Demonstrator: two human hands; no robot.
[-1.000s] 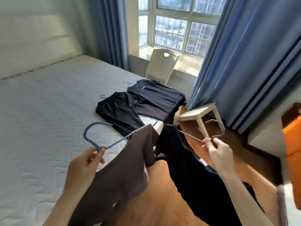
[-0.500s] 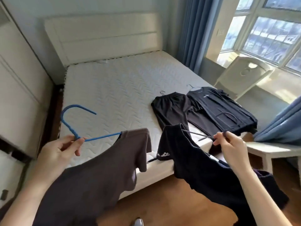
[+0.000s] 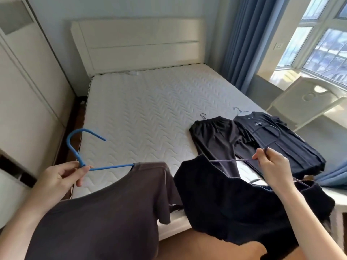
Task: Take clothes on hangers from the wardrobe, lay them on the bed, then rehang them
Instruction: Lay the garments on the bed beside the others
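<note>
A white chair [image 3: 308, 99] stands under the window [image 3: 323, 44].

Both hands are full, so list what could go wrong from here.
The left hand pinches the blue hanger only near its hook, so the brown garment might slide off toward the floor. The right hand holds the thin hanger and black garment close to the trousers and shirt already on the bed; setting it down there could overlap or tangle them.

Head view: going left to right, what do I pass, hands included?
In order: left hand → blue hanger → black trousers on the bed → right hand, pinching a dark hanger → white chair.
</note>
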